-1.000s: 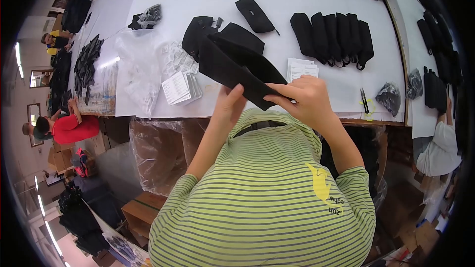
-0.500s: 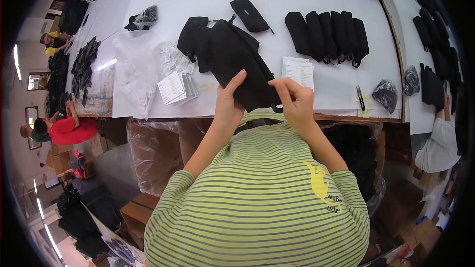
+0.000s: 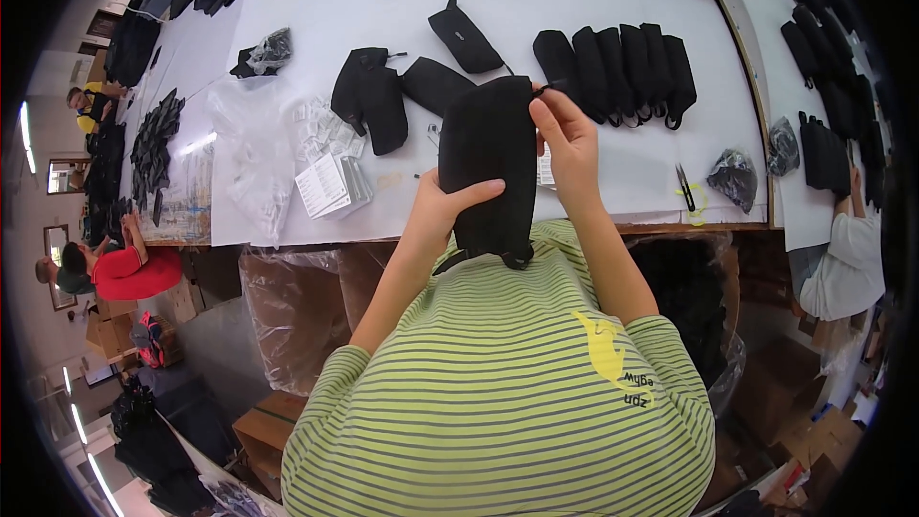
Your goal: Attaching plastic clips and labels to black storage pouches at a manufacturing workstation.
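Observation:
A black zip pouch [image 3: 490,139] hangs upright before me, over the table's near edge. My left hand [image 3: 442,209] wraps its lower left side, thumb lying across the front. At the pouch's upper right corner my right hand [image 3: 571,146] pinches a small black tab or zipper pull; the fingers partly hide it. Just beyond lie more black pouches: one slanted piece [image 3: 438,86] partly behind the held one, a bunched pair [image 3: 371,101] to the left, and a single pouch [image 3: 464,36] farther back. A stack of white printed cards [image 3: 546,170] is mostly covered by the right hand and pouch.
Several black pouches stand in a row [image 3: 615,75] at the right. White cards [image 3: 330,187], small clear packets [image 3: 325,132] and a plastic bag [image 3: 251,153] lie left. Thread snips [image 3: 685,190] and a bagged black bundle [image 3: 733,179] sit near the right edge. Other people work farther off.
The held pouch has turned from a slant to upright and shifted toward me. My right hand went from its lower end to its upper right corner. The slanted pouch behind is uncovered more.

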Demonstrator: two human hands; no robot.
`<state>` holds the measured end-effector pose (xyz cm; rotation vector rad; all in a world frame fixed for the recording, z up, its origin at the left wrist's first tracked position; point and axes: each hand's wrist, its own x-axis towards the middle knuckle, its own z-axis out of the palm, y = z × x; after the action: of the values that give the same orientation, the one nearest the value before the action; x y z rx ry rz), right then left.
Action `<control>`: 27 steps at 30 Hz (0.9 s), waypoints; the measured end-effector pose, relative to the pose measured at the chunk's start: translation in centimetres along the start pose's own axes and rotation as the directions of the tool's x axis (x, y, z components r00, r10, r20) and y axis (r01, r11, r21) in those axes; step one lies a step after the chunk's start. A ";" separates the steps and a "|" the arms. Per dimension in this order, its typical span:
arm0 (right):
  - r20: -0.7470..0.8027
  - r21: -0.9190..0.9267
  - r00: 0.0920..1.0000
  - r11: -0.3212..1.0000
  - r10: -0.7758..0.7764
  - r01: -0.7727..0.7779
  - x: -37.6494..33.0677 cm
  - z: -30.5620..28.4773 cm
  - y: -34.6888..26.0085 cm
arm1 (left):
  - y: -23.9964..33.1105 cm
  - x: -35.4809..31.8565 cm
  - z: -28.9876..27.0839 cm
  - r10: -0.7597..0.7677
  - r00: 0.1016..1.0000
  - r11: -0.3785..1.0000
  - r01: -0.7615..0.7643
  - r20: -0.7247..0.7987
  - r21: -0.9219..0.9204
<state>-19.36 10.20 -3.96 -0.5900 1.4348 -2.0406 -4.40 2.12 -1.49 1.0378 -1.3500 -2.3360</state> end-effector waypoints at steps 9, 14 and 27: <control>-0.132 -0.249 0.956 0.942 -0.262 0.223 0.0 -0.2 -0.6 | 0.3 -0.3 0.8 -0.082 0.997 0.985 0.079 -0.015 -0.154; 0.211 -0.347 0.952 0.893 -0.224 0.287 -3.3 1.1 -2.8 | 0.1 1.6 -1.8 -0.175 0.980 0.891 0.197 0.091 -0.408; 0.403 -0.618 0.870 0.617 -0.283 0.487 -2.7 0.5 -4.7 | 1.6 1.7 -2.3 0.065 0.983 0.925 -0.125 -0.175 -0.358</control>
<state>-17.98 12.92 0.51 -1.5679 2.0419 -1.5183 -4.26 -1.11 -1.64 0.9903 -0.8381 -2.2593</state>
